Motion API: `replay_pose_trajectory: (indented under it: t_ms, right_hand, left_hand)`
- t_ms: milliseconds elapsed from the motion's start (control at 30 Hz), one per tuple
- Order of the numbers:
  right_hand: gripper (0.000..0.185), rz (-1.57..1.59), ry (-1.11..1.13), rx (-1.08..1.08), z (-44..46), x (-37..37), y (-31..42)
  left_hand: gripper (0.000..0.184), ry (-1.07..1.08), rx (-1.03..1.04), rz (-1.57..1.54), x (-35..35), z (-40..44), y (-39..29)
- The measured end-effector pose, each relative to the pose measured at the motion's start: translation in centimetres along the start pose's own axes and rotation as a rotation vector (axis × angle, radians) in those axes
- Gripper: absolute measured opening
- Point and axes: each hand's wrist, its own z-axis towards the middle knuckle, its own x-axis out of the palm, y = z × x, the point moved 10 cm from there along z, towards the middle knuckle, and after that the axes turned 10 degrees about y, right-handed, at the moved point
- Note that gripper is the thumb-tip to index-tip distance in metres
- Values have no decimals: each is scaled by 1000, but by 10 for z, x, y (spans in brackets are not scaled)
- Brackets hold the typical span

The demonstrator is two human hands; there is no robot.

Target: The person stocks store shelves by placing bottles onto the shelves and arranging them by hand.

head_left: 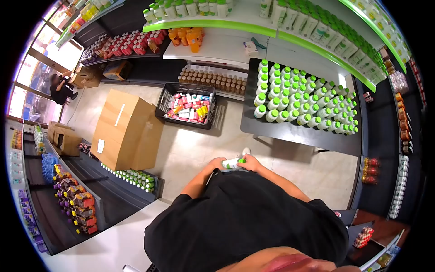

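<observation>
In front of my waist I hold a white bottle with a green cap (231,163), tilted onto its side. My left hand (218,163) is closed around its bottom end. At the cap end, my right hand (251,163) has its fingers closed on the bottle. Part of the bottle is hidden by my fingers. Beyond my hands, to the right, a black table (272,134) bears many rows of similar white bottles with green caps (299,102), all upright.
A black crate (186,121) of mixed small packages stands on the floor ahead. Left of it is a large cardboard box (120,131). Stocked shelves surround the aisle, with a green-edged shelf (253,28) above the table. Another person (61,88) sits at the far left.
</observation>
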Motion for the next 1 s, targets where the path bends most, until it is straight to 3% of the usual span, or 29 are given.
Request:
replay_pose_trajectory:
  t_ms: [167,300,333,467,700,800,867,967,1000]
  right_hand:
    - [52,21,-22,-47,33,-21,-2]
    - [54,39,-74,-52,79,-61,2]
    - [51,108,-48,-33,86,-74,12]
    - [41,349,-34,-296,118,-138,80]
    - [45,573,-257,-489,151,-261,143]
    - [61,353,-363,-420,134,-308,199]
    - [62,290,-379,-404,128,-335,237]
    - [55,284,-485,-427,137,-372,262]
    - [54,300,-540,-447,130,-392,277]
  left_hand:
    - [43,-19,0,-48,-27,16,4]
    - [46,-33,2,144,-81,45,-7]
    - [47,-28,-3,158,-101,44,-22]
    - [50,-114,11,150,-202,46,-80]
    - [52,-381,136,205,-341,72,-190]
    - [51,-436,216,-34,-381,85,-224]
    - [50,-510,306,-124,-410,99,-246]
    - [50,-567,376,50,-460,110,-314]
    - [48,-628,386,278,-477,117,-333]
